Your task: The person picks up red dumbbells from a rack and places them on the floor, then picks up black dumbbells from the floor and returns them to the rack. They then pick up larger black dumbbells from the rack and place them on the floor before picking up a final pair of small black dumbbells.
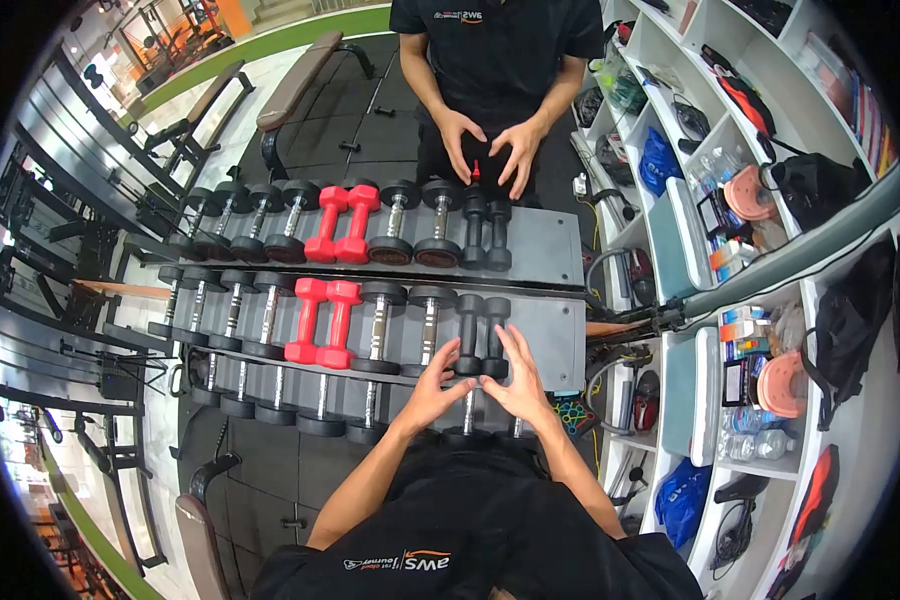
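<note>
Two small black dumbbells point(481, 335) lie side by side at the right end of the rack's top shelf. My left hand point(434, 394) is open at their near-left side, its fingers stretched forward. On the other side, my right hand point(516, 383) is also open, with its fingers spread past the right-hand dumbbell. My two thumbs point inward and nearly meet in front of the near dumbbell ends. Left of the pair stand chrome-handled dumbbells point(429, 330), then two red dumbbells point(324, 322).
Behind the rack point(550, 345), a mirror point(560, 235) reflects the dumbbells and my hands. More chrome-handled dumbbells point(320, 400) fill a lower tier. White shelves point(685, 395) with bags and bottles stand at right. A bench point(202, 545) is at lower left.
</note>
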Demonstrator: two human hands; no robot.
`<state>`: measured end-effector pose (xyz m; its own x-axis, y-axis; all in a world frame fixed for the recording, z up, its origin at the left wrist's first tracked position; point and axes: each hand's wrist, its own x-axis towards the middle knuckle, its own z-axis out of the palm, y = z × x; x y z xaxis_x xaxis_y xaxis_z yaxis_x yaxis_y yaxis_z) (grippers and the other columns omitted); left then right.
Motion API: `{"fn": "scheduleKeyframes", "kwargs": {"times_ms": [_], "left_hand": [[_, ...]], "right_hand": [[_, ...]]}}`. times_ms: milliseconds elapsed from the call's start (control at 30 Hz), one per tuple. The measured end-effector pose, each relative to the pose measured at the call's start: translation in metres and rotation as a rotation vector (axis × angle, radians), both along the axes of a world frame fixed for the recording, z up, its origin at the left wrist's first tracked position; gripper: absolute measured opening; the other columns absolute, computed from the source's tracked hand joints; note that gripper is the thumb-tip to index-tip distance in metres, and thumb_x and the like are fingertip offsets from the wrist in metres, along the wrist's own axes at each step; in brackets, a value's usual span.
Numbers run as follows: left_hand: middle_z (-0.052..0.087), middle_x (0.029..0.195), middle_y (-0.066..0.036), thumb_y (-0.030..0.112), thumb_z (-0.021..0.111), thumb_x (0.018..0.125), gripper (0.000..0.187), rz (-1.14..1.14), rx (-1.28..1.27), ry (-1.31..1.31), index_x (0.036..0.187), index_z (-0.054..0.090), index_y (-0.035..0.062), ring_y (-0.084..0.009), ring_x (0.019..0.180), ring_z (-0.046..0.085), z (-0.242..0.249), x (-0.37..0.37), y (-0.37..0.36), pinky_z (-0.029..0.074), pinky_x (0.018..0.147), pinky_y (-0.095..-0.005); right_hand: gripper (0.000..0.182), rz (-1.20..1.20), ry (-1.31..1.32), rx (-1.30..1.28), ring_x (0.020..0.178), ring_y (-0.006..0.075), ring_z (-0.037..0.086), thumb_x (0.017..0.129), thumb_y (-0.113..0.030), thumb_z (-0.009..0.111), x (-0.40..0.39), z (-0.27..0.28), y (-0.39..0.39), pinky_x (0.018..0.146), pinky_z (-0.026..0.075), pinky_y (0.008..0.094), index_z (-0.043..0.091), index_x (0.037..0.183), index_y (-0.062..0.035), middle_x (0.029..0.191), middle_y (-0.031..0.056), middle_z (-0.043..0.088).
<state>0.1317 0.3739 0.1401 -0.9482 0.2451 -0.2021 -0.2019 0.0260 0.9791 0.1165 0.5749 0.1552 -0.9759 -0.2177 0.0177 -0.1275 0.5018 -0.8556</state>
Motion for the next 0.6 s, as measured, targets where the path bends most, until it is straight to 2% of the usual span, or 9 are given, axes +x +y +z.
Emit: {"fn": "scheduleKeyframes", "kwargs": {"times_ms": [133,167,300,367,500,600], "left_hand": [[0.036,0.154,-0.018,0.025,0.075,0.086,0.082,0.000,-0.045,-0.006,0.152,0.030,0.0053,-0.0330,0.141,0.039,-0.005,-0.006,0.001,0.039,0.110,-0.0457],[0.036,0.154,-0.017,0.025,0.074,0.086,0.082,0.002,-0.050,-0.010,0.152,0.030,0.0055,-0.0328,0.141,0.039,-0.006,-0.007,0.002,0.039,0.110,-0.0455],[0.037,0.153,-0.017,0.024,0.074,0.086,0.082,0.001,-0.086,-0.016,0.153,0.030,0.0068,-0.0314,0.140,0.040,-0.011,-0.009,0.005,0.040,0.109,-0.0444],[0.038,0.152,-0.018,0.025,0.073,0.086,0.081,-0.016,-0.124,-0.009,0.153,0.030,0.0072,-0.0315,0.139,0.041,-0.017,-0.014,0.007,0.040,0.109,-0.0441],[0.040,0.150,-0.020,0.029,0.069,0.088,0.078,-0.029,-0.154,-0.010,0.153,0.031,0.0083,-0.0317,0.137,0.043,-0.037,-0.027,0.013,0.041,0.108,-0.0436],[0.041,0.149,-0.021,0.032,0.067,0.088,0.079,0.023,-0.120,-0.088,0.153,0.031,0.0060,-0.0325,0.136,0.044,-0.076,-0.040,0.022,0.039,0.109,-0.0427]], "right_hand": [[0.085,-0.049,-0.077,0.019,0.140,0.0448,0.035,0.075,-0.013,0.075,-0.022,-0.029,0.001,0.114,0.035,0.0460,0.036,0.151,-0.0153,0.153,0.0269,0.029],[0.084,-0.063,-0.067,0.070,0.138,0.0431,0.038,0.075,-0.013,0.074,-0.027,-0.041,0.002,0.113,0.037,0.0446,0.035,0.150,-0.0118,0.151,0.0266,0.033],[0.081,-0.093,-0.233,0.105,0.133,0.0375,0.046,0.077,-0.018,0.073,-0.049,-0.086,0.005,0.110,0.039,0.0420,0.037,0.148,-0.0086,0.145,0.0238,0.044],[0.084,-0.129,-0.281,0.143,0.131,0.0402,0.046,0.075,-0.018,0.074,-0.062,-0.116,0.001,0.109,0.040,0.0437,0.036,0.148,-0.0071,0.142,0.0247,0.045],[0.083,-0.212,-0.385,0.281,0.126,0.0411,0.049,0.073,-0.019,0.076,-0.080,-0.120,-0.009,0.107,0.041,0.0442,0.039,0.145,-0.0057,0.134,0.0238,0.049],[0.083,-0.294,-0.396,0.208,0.126,0.0448,0.045,0.072,-0.023,0.077,-0.086,-0.132,-0.012,0.108,0.038,0.0482,0.036,0.141,-0.0024,0.134,0.0271,0.047]]}}
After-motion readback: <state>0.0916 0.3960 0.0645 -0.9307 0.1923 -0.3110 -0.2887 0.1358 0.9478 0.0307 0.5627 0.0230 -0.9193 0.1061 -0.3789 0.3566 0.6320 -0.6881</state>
